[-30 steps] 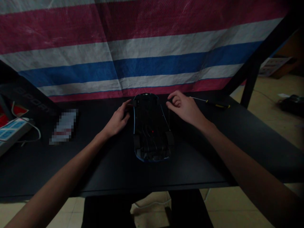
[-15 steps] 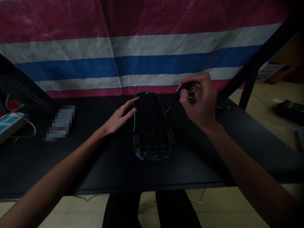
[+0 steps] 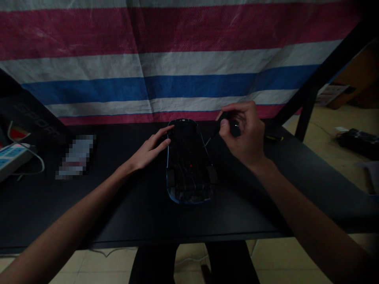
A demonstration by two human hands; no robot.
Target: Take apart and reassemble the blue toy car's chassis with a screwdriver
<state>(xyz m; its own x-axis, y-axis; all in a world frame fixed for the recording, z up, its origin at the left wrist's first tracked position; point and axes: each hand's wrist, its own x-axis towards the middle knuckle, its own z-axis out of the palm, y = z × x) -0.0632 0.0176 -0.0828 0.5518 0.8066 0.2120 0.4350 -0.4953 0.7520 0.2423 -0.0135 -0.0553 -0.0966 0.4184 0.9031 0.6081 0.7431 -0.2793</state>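
Note:
A toy car (image 3: 189,165) lies upside down on the dark table, its black underside up and a blue edge showing. My left hand (image 3: 149,152) rests against its left side near the far end, fingers stretched out and thumb apart. My right hand (image 3: 244,136) is closed around the dark handle of a screwdriver (image 3: 209,140), held slanted right of the car. Its thin metal shaft points down and left, with the tip at the car's right edge. Whether the tip touches the car is too dark to tell.
A blurred-out flat object (image 3: 77,156) and a white power strip (image 3: 13,157) with a cable are on the left. A small black-and-yellow item (image 3: 274,138) lies beyond my right hand. A striped sheet (image 3: 177,86) hangs behind the black table (image 3: 133,213); a frame post (image 3: 306,114) stands right.
The view has tilted slightly, so the scene sits a little lower. My right hand and the screwdriver have shifted slightly toward the car. My left hand keeps its place on the car.

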